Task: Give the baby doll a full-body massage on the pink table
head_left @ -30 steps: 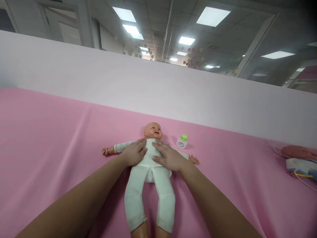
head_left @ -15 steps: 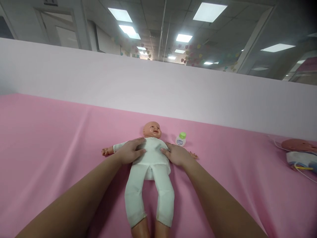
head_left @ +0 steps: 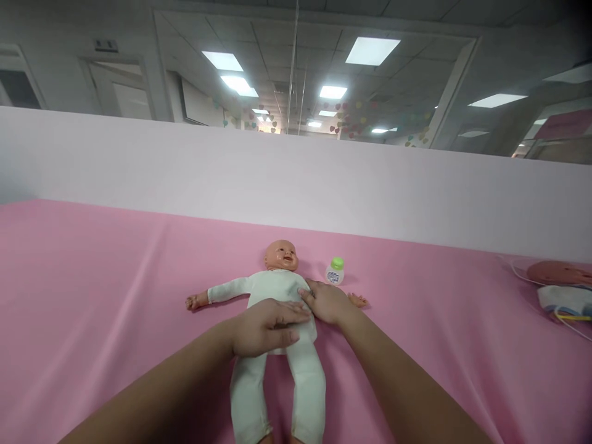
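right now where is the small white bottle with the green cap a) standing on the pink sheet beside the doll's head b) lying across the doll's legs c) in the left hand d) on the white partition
a: the small white bottle with the green cap stands upright on the pink sheet, just right of the head of the baby doll in white clothes, and neither hand touches it.

I see a pink sheet [head_left: 92, 277] spread over the surface ahead, backed by a pale partition wall [head_left: 296, 179]. Above it, the ceiling [head_left: 416, 24] carries rectangular light panels [head_left: 372, 50], with a door [head_left: 123, 95] at far left and coloured heart decorations [head_left: 351, 120] hanging beyond.
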A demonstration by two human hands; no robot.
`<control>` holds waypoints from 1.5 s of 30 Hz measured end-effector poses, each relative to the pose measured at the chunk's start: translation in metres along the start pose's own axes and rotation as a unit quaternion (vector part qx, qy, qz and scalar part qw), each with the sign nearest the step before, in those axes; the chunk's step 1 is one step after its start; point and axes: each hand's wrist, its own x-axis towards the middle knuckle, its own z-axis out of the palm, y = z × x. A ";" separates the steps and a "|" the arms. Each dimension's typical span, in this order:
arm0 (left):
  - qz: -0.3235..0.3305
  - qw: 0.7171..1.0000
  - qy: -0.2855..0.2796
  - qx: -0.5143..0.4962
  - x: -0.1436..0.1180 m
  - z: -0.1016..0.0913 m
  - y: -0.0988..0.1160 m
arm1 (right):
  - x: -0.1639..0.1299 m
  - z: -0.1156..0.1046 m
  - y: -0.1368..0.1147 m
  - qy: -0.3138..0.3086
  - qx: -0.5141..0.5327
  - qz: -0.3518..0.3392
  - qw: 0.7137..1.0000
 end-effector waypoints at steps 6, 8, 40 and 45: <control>-0.137 0.985 0.052 0.089 0.016 -0.003 -0.047 | 0.000 0.002 -0.003 -0.016 0.003 -0.004 1.000; -0.171 0.976 0.060 0.120 0.019 -0.002 -0.053 | 0.000 0.002 -0.004 -0.022 0.005 0.002 1.000; -0.249 0.930 0.131 0.237 -0.004 0.004 -0.086 | -0.044 -0.017 -0.067 -0.143 0.065 -0.208 0.965; -0.240 0.935 0.131 0.226 -0.005 0.004 -0.087 | -0.003 -0.002 -0.039 -0.061 0.031 -0.140 0.988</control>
